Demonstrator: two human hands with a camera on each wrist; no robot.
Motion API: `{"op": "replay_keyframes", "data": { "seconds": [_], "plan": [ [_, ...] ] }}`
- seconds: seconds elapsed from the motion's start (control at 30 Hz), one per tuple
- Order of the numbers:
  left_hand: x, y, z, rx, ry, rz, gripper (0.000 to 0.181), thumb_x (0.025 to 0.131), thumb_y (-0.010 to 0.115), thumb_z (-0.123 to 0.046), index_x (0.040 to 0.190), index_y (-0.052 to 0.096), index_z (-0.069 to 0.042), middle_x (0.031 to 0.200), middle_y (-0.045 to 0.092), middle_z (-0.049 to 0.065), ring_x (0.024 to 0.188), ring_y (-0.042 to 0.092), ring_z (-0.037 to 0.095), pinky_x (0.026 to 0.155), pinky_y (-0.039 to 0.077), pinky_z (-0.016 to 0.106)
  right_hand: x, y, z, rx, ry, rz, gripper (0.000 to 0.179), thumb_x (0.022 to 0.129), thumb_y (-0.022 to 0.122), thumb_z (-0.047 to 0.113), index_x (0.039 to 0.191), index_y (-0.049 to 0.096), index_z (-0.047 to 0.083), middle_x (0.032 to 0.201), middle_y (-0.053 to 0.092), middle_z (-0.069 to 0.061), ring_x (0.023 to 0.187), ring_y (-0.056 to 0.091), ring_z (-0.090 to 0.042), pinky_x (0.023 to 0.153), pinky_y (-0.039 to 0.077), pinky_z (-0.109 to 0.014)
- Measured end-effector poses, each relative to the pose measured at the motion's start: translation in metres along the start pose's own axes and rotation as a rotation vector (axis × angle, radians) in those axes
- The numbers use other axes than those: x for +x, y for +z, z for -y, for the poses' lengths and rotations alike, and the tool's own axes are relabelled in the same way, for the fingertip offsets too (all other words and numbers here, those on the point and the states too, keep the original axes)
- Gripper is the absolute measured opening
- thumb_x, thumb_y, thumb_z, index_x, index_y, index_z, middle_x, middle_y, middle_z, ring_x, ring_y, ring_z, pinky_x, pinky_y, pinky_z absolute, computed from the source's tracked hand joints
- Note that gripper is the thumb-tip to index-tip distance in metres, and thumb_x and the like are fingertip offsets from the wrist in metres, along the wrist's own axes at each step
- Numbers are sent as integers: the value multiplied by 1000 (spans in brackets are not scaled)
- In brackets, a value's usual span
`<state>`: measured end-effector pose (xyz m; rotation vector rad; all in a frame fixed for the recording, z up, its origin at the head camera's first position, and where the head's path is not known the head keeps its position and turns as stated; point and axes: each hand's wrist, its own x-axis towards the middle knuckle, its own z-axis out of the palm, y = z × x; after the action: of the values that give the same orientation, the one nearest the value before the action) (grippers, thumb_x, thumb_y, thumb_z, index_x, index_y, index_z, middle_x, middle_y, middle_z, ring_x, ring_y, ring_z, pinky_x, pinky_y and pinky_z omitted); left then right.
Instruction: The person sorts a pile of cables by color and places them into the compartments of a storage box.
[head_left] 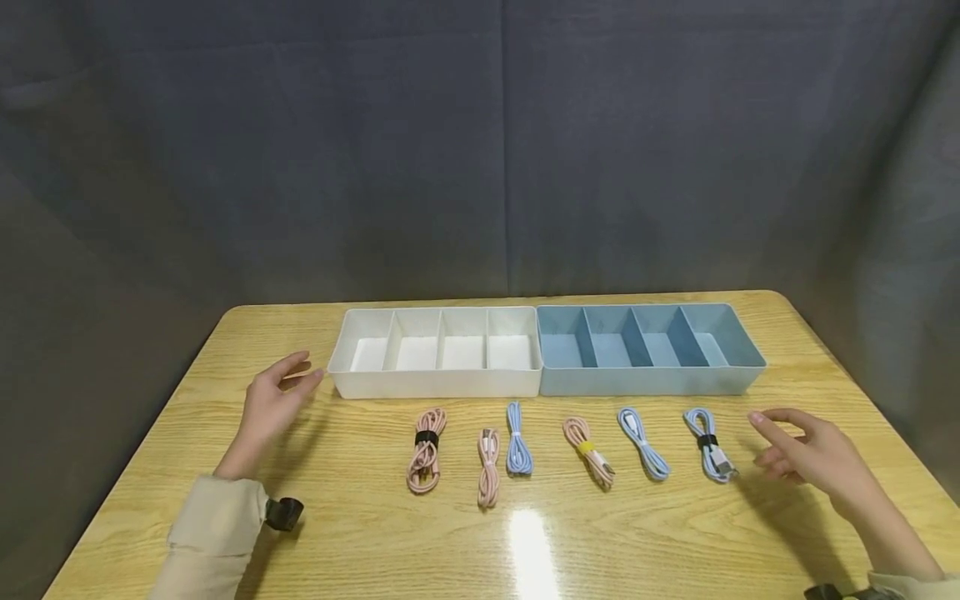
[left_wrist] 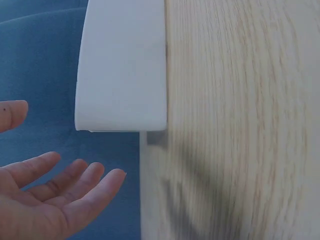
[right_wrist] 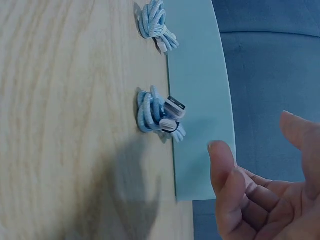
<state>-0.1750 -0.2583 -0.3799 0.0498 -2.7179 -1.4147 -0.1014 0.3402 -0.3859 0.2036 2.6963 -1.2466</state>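
My left hand (head_left: 273, 404) hovers over the table beside the left end of the white divided box (head_left: 435, 383), fingers relaxed and holding nothing. My right hand (head_left: 813, 454) is above the table at the right, thumb and fingers apart, just right of a blue cable with a black tie (head_left: 705, 442). Further left along the row lie a blue cable (head_left: 643, 444), a pink cable with a yellow tie (head_left: 587, 450), another blue cable (head_left: 517, 442), a pink cable (head_left: 488, 471) and a pink cable with a black tie (head_left: 426, 450). All are bundled.
A blue divided box (head_left: 652, 382) stands end to end with the white one behind the cables. Each has several compartments with nothing visible inside. The wooden table (head_left: 360, 533) carries a bright reflection near its front. A dark curtain (head_left: 375, 150) hangs behind.
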Motion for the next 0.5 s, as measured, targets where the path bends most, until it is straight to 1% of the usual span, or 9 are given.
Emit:
{"op": "replay_keyframes", "data": {
  "seconds": [0.13,0.23,0.37,0.5],
  "plan": [
    [8,1,3,-78,-67,62,63,95,49,-32,142,25,0,136,34,26,118,40,40,85,49,43,1,2,-5,44,47,63,70,98,35,42,130,26,-19,76,67,-14,64,64,-19,57,55,-30],
    [13,3,6,-149,-110,102,66,95,48,-32,144,18,0,137,29,27,119,38,41,84,51,43,3,4,-9,108,88,115,72,98,34,44,131,22,-19,77,67,-14,64,64,-21,59,56,-32],
    [18,7,10,-237,-156,144,69,96,46,-34,145,12,0,137,26,27,121,35,43,87,50,42,4,8,-13,194,126,168,73,98,36,43,131,21,-19,77,67,-13,65,65,-22,60,57,-35],
    [22,10,15,-287,-184,166,70,96,45,-36,145,10,0,138,25,28,123,32,42,92,46,46,5,11,-18,222,148,214,70,97,41,41,130,23,-19,79,67,-13,67,65,-23,60,56,-36]
  ]
}}
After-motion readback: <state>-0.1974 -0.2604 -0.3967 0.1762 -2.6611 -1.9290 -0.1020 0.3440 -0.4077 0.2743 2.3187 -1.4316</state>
